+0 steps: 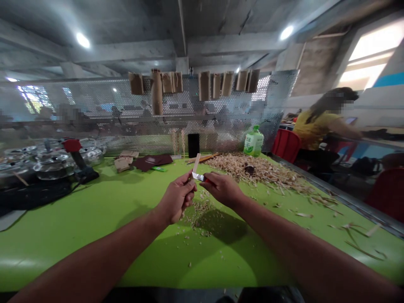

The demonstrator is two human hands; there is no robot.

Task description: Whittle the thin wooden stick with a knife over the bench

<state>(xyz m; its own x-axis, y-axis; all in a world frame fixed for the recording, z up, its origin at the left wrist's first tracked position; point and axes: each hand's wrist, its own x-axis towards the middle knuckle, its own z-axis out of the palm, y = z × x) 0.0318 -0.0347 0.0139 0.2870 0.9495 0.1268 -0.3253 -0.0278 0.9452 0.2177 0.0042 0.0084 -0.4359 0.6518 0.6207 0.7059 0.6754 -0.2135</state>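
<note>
Green worktop in workshop, perforated metal screen behind w/ brown strips hung along top. Co-worker in yellow top seated far right. Metal pots stacked at left; wood shavings heaped right of centre, w/ green-capped plastic bottle just beyond. L hand curled round pale wooden stick, held upright above worktop; R hand pinching red-handled knife, blade against stick's lower end. Loose wood crumbs lie below hands.
</note>
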